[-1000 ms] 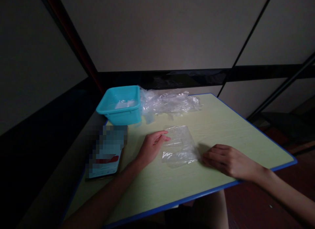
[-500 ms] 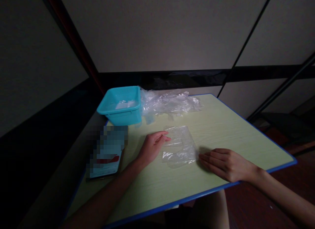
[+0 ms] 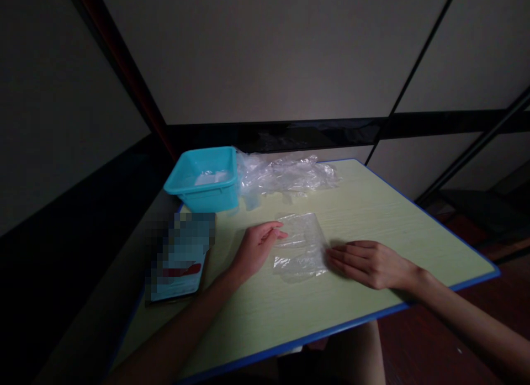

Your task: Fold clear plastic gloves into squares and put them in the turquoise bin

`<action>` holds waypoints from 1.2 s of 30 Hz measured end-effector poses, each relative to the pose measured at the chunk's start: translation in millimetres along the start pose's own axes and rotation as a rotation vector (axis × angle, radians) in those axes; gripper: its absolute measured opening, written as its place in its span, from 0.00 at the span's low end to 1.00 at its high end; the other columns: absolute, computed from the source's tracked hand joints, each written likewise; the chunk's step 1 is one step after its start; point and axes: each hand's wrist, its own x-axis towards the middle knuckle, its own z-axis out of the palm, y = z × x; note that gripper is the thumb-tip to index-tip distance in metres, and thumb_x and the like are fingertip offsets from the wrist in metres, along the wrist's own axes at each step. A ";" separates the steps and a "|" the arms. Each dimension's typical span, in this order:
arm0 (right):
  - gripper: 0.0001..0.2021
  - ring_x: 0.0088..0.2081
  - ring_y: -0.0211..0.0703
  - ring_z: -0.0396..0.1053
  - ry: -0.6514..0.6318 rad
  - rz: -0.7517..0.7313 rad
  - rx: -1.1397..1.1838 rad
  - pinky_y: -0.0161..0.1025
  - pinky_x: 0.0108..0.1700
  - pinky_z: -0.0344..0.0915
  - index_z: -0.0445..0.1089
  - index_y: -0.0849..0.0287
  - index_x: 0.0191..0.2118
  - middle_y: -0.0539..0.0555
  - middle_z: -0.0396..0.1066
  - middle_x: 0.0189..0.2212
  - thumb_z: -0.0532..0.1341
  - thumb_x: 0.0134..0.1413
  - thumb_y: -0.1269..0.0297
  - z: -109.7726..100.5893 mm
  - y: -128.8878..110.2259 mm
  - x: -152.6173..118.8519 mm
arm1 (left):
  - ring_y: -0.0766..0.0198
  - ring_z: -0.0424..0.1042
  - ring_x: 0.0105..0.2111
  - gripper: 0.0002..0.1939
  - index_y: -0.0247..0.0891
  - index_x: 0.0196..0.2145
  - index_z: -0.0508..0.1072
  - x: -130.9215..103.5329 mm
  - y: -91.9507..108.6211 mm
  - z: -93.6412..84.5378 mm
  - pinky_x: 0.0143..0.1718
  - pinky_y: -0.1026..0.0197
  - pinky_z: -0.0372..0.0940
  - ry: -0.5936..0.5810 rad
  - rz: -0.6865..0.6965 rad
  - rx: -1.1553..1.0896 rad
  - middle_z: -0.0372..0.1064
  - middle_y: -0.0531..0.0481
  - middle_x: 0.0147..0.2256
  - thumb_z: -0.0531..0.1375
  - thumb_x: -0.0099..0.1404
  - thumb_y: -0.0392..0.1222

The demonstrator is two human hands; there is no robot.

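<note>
A clear plastic bag (image 3: 300, 244) lies flat on the table, creased and with a folded band across its lower part. At its left edge rests my left hand (image 3: 257, 247), palm turned inward, thumb and forefinger a little apart over the plastic. My right hand (image 3: 364, 262) lies palm down at the bag's right edge. Its fingers are stretched out side by side, with the tips touching the plastic. Neither hand is closed around the bag. The undersides of the right fingers are hidden.
A turquoise plastic basket (image 3: 211, 197) with white and clear items inside stands at the back left. Beside it lies a heap of crumpled clear plastic (image 3: 290, 174). A phone-like device (image 3: 182, 258), partly blurred, lies left of my forearm. The pale table (image 3: 372, 208) has a blue edge.
My right hand has moved slightly left and away from me along the bag's right edge. My left hand and the bag stay nearly in place.
</note>
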 end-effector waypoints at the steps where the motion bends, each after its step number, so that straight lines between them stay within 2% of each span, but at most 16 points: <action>1: 0.15 0.39 0.43 0.71 0.002 0.003 -0.001 0.40 0.36 0.71 0.67 0.69 0.43 0.61 0.73 0.39 0.45 0.61 0.75 1.5 1.7 1.2 | 0.57 0.75 0.34 0.13 0.31 0.37 0.71 0.2 -0.2 0.0 0.39 0.57 0.67 0.000 -0.002 -0.001 0.75 0.43 0.31 0.53 0.57 0.41; 10: 0.13 0.43 0.44 0.70 0.072 0.041 -0.029 0.40 0.42 0.70 0.69 0.68 0.41 0.61 0.72 0.41 0.47 0.60 0.74 16.1 16.5 7.4 | 0.58 0.74 0.34 0.13 0.32 0.36 0.71 0.3 -1.5 0.4 0.39 0.58 0.66 0.003 0.001 -0.015 0.76 0.44 0.31 0.53 0.57 0.41; 15: 0.13 0.43 0.44 0.70 0.053 0.054 0.023 0.41 0.42 0.70 0.69 0.68 0.41 0.61 0.73 0.41 0.48 0.60 0.74 21.6 20.0 4.8 | 0.58 0.74 0.33 0.13 0.32 0.36 0.71 0.7 -0.9 0.9 0.37 0.59 0.67 0.004 0.016 -0.017 0.76 0.44 0.31 0.53 0.57 0.42; 23: 0.15 0.42 0.44 0.71 0.008 0.122 0.139 0.40 0.41 0.70 0.69 0.67 0.42 0.61 0.73 0.39 0.46 0.61 0.73 20.4 22.2 6.2 | 0.61 0.74 0.26 0.10 0.33 0.30 0.71 -0.7 4.9 -4.2 0.29 0.63 0.66 0.135 -0.021 0.035 0.74 0.48 0.23 0.52 0.55 0.40; 29: 0.15 0.41 0.44 0.71 0.020 0.246 0.338 0.42 0.40 0.68 0.68 0.66 0.44 0.60 0.73 0.38 0.46 0.61 0.69 23.3 23.9 6.3 | 0.62 0.73 0.21 0.09 0.35 0.27 0.70 0.7 6.1 -7.7 0.24 0.64 0.64 0.202 -0.019 0.072 0.71 0.52 0.18 0.51 0.55 0.39; 32: 0.14 0.37 0.43 0.71 -0.024 0.385 0.472 0.41 0.38 0.67 0.69 0.63 0.43 0.59 0.73 0.36 0.48 0.60 0.66 20.6 27.1 10.1 | 0.63 0.72 0.19 0.08 0.35 0.26 0.69 1.6 3.8 -7.7 0.22 0.64 0.63 0.203 -0.006 0.081 0.71 0.51 0.22 0.52 0.54 0.40; 36: 0.12 0.28 0.39 0.68 -0.030 0.593 0.673 0.35 0.30 0.63 0.70 0.62 0.35 0.55 0.71 0.28 0.50 0.57 0.66 17.3 34.4 19.4 | 0.65 0.72 0.20 0.08 0.36 0.27 0.68 2.4 1.3 -8.3 0.21 0.66 0.61 0.202 0.012 0.103 0.71 0.51 0.29 0.52 0.55 0.42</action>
